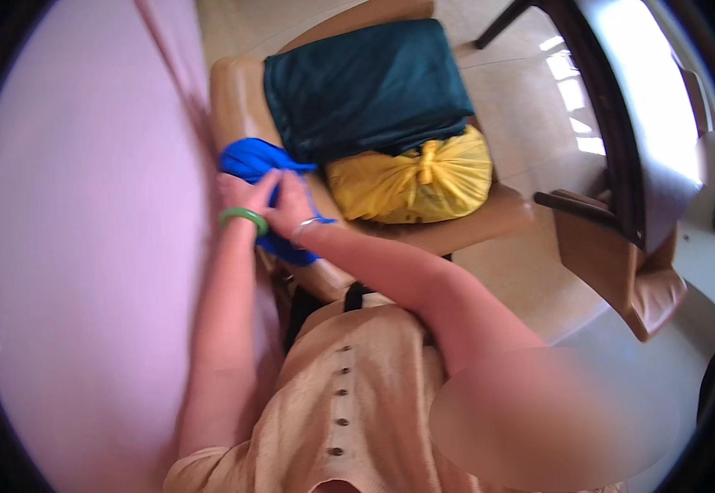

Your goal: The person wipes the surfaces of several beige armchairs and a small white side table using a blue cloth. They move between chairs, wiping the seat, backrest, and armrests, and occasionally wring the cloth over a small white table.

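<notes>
A bright blue cloth (251, 157) is draped over the tan padded edge of a chair (234, 92), beside the wall. Both my hands are on it, close together, with fingertips nearly meeting. My left hand (243, 192), below which a green bangle (244, 217) circles the wrist, grips the cloth. Pinching the same cloth is my right hand (291, 206), with a silver bracelet (303, 233) on that wrist. Part of the cloth hangs down below my hands. What the fingers hide cannot be made out.
A folded dark teal fabric (367, 89) and a knotted yellow plastic bag (413, 182) lie on the chair seat, touching. The pink wall (98, 246) runs close along my left. At right stand a dark-edged table (616, 123) and another brown chair (598, 265) on a tiled floor (505, 111).
</notes>
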`<action>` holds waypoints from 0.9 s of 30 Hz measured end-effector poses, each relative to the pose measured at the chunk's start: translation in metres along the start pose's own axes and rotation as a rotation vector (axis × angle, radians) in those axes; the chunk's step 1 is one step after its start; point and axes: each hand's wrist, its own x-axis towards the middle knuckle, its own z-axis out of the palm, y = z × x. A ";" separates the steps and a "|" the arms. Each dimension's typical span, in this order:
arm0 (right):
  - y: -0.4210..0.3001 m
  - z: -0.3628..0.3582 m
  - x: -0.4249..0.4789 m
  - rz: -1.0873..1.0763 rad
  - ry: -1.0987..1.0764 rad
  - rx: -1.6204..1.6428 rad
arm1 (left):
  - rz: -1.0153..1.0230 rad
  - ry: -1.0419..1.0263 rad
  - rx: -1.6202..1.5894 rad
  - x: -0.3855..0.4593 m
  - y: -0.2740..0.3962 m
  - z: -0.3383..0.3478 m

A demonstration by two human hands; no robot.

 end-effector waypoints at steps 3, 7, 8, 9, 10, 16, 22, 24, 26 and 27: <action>-0.027 0.012 0.001 -0.142 0.181 -0.098 | -0.056 -0.047 -0.051 0.065 0.017 -0.014; -0.043 0.006 -0.019 -0.130 0.122 -0.228 | 0.022 -0.055 -0.285 0.103 -0.007 0.005; -0.042 0.007 -0.018 -0.095 0.113 -0.250 | 0.070 -0.044 -0.339 0.100 -0.011 0.009; -0.043 0.005 -0.014 -0.009 0.083 -0.278 | 0.114 -0.038 -0.395 0.096 -0.013 0.014; -0.054 -0.004 -0.007 0.135 0.024 -0.282 | 0.098 0.017 -0.320 0.088 -0.007 0.014; -0.061 0.003 0.005 0.143 -0.015 -0.308 | 0.117 0.083 -0.390 0.100 -0.020 0.019; -0.057 0.006 0.004 0.097 -0.017 -0.293 | 0.113 0.126 -0.385 0.079 -0.013 0.006; -0.058 0.005 0.000 0.085 -0.018 -0.302 | 0.127 0.133 -0.399 0.083 -0.024 0.012; -0.048 0.014 -0.008 0.049 -0.001 -0.325 | 0.208 0.171 -0.462 0.095 -0.050 0.029; -0.039 0.019 -0.011 0.038 0.001 -0.337 | 0.217 0.195 -0.464 0.091 -0.056 0.037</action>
